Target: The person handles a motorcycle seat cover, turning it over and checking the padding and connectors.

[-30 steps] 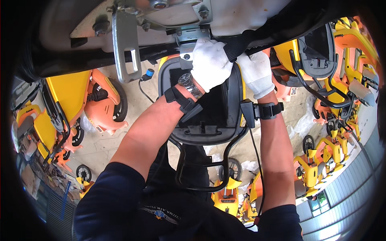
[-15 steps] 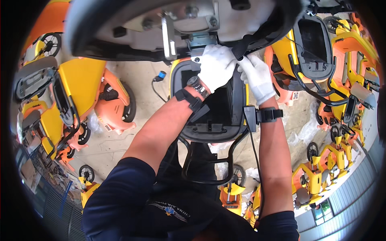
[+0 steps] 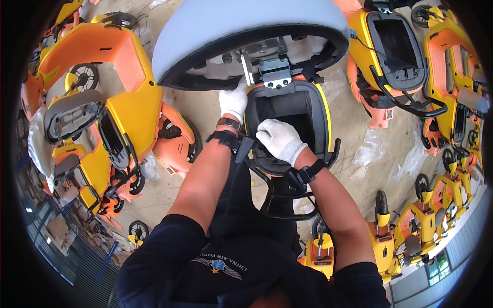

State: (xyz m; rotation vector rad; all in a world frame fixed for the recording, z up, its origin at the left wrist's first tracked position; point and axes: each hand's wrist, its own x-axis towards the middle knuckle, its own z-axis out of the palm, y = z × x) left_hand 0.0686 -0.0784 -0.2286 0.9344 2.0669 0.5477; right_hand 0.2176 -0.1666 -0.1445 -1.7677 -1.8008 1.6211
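Note:
A scooter seat (image 3: pixel 251 23) with a light grey cover and dark rim is tilted up in front of me, its underside with metal brackets facing me. A metal hinge (image 3: pixel 276 72) joins it to the scooter at the far end of an open black storage compartment (image 3: pixel 285 107). My left hand (image 3: pixel 234 102), in a white glove, is closed at the seat's lower rim, left of the hinge; its fingertips are hidden behind the rim. Over the compartment, my white-gloved right hand (image 3: pixel 280 139) has its fingers curled closed; whether something small is inside is hidden.
Yellow and orange scooters (image 3: pixel 126 115) stand close on the left, and another with an open compartment (image 3: pixel 398 51) stands on the right. A black rear rack (image 3: pixel 287 205) juts out towards my legs. Clear plastic wrap (image 3: pixel 372 146) lies on the concrete floor at the right.
My left hand has gone from the hinge area to the seat's rim. My right hand has left the seat's underside and come back over the compartment. The seat's grey top now shows.

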